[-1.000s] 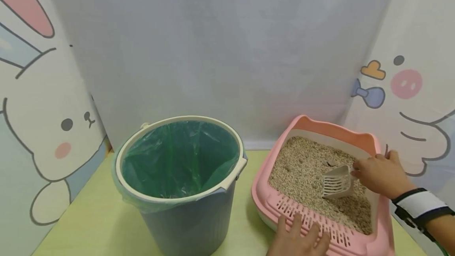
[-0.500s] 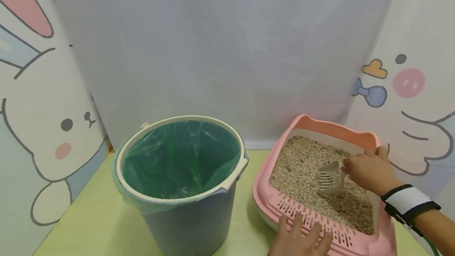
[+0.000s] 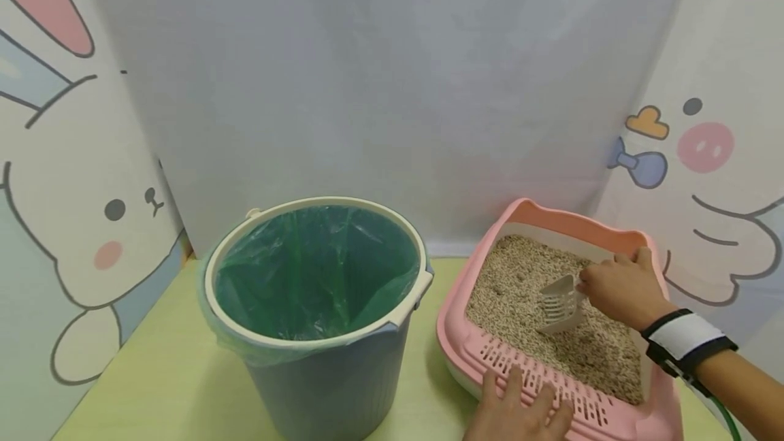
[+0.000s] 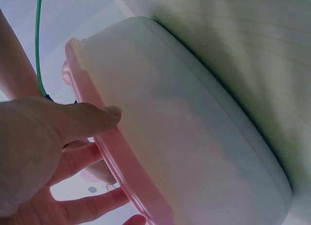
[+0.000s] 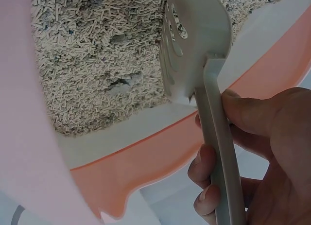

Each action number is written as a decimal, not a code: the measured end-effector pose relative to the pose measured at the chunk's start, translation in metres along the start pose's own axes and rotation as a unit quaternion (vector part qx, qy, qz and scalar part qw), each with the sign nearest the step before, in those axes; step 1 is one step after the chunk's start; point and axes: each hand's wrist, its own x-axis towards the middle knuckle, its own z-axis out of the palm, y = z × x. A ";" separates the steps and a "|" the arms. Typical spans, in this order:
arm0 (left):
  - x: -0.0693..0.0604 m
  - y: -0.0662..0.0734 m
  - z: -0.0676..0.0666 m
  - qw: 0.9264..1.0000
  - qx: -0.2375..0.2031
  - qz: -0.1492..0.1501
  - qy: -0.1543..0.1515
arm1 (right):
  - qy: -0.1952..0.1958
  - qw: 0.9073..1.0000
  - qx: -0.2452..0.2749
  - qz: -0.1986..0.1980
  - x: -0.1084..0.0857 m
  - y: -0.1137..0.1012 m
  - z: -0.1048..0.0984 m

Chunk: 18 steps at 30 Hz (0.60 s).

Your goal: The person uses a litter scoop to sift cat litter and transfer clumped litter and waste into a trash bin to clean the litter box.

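My right hand (image 3: pixel 625 289) grips the handle of a beige slotted litter scoop (image 3: pixel 561 304). In the right wrist view, the fingers and thumb wrap around that scoop handle (image 5: pixel 221 147). The scoop's slotted head is tilted over the cat litter (image 3: pixel 520 291), and I cannot tell whether it touches. This litter lies in a pink-and-white litter box (image 3: pixel 450 332) on the right. At the box's near edge, my left hand (image 3: pixel 517 414) holds the rim. Its thumb presses the outer side in the left wrist view, while the spread fingers reach over the top of the pink rim (image 4: pixel 131 162).
Left of the litter box stands a grey bucket (image 3: pixel 331 380) with a cream rim, lined with a green plastic bag (image 3: pixel 318 271). Both stand on a pale yellow-green table (image 3: pixel 165 373). A white curtain (image 3: pixel 367 87) and cartoon-printed side panels surround it.
My right hand has moved the scoop left across the litter box, and its head has tipped further upright. The left hand stays on the rim.
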 end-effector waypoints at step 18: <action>-0.003 -0.003 0.004 0.999 0.024 0.008 0.047 | -0.068 0.988 0.116 0.072 0.023 -0.018 0.014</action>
